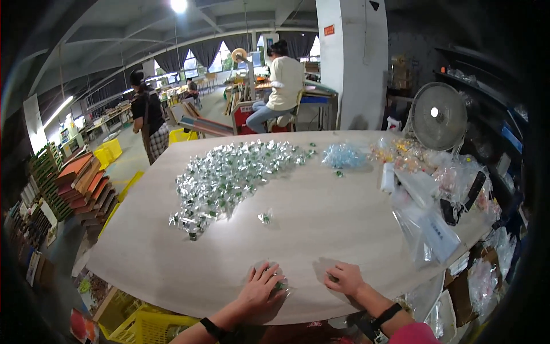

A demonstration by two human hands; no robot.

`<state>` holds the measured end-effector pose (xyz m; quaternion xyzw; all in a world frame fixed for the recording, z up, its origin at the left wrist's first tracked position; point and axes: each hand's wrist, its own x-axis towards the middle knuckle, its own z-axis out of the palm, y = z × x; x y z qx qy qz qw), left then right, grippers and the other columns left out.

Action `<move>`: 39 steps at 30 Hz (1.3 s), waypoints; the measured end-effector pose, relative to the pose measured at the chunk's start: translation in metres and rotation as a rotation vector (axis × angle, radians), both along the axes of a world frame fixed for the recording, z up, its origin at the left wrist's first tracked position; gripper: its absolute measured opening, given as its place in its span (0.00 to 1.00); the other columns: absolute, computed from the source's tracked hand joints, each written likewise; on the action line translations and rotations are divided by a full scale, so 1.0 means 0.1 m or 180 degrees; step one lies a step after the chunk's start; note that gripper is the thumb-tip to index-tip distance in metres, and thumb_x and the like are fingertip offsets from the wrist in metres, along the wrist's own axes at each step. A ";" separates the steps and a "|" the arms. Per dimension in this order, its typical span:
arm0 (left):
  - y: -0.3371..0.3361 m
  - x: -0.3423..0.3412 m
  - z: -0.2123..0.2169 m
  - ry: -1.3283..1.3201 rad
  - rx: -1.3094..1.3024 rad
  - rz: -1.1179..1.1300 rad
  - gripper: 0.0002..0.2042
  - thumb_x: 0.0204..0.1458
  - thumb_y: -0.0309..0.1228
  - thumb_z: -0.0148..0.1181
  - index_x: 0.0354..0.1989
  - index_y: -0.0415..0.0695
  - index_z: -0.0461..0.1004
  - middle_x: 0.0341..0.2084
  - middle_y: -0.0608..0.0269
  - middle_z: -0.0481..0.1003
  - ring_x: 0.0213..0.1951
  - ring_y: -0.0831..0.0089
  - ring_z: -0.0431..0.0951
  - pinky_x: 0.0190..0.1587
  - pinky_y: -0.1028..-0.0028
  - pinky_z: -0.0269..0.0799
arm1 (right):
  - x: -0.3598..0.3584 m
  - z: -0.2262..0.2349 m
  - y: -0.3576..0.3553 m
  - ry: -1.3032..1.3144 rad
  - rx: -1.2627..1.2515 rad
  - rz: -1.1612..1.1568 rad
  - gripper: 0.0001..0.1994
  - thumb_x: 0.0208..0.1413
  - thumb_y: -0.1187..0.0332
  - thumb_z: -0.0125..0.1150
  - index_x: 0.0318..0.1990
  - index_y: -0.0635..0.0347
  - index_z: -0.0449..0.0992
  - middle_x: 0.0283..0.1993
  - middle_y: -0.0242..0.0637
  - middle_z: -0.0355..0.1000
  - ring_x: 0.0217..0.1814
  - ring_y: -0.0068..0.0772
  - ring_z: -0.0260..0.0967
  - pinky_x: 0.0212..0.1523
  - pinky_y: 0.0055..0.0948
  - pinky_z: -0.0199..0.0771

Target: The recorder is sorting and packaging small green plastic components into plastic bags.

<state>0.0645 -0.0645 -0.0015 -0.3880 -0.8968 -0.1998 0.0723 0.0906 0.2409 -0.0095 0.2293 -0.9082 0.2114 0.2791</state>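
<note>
My left hand (260, 288) lies low over the near part of the table, fingers stretched out and apart. Beside and partly under its palm is a small clear packet with a green piece in it (279, 285). My right hand (346, 279) rests on the table to the right, its fingers curled inward; a small dark spot shows at the fingertips, too small to name. Farther off, one similar green packet (265, 217) lies alone. Behind it spreads a large pile of shiny clear packets with green pieces (220, 180).
A light blue heap of small packets (344, 156) and a yellow-orange heap (401, 153) sit at the far right. Plastic bags (427, 229) and a black tape dispenser (464, 200) cover the right edge. A fan (438, 116) stands behind. Yellow crates (152, 327) are below left.
</note>
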 end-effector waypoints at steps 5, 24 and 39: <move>-0.04 0.05 -0.05 -0.0283 0.0095 0.0119 0.23 0.57 0.46 0.52 0.58 0.51 0.65 0.65 0.49 0.56 0.68 0.46 0.50 0.65 0.41 0.44 | 0.71 -0.06 0.50 -0.0037 -0.0733 -0.0624 0.06 0.38 0.70 0.67 0.27 0.55 0.77 0.23 0.37 0.72 0.21 0.37 0.70 0.23 0.32 0.70; -1.37 -1.40 0.24 0.0504 0.0581 0.1342 0.23 0.56 0.30 0.57 0.61 0.49 0.62 0.63 0.41 0.57 0.63 0.44 0.59 0.63 0.59 0.60 | 0.73 0.75 -0.39 -0.0992 -0.0113 -0.0351 0.29 0.46 0.65 0.66 0.60 0.50 0.70 0.66 0.42 0.61 0.69 0.52 0.54 0.66 0.49 0.52; -1.99 -1.96 -0.22 -0.0024 -0.0198 0.1575 0.24 0.61 0.46 0.46 0.64 0.52 0.61 0.67 0.56 0.57 0.69 0.52 0.49 0.69 0.57 0.47 | -0.39 0.10 -1.37 -0.1027 -0.0160 0.0539 0.22 0.56 0.71 0.56 0.60 0.59 0.66 0.65 0.46 0.59 0.68 0.55 0.52 0.66 0.46 0.57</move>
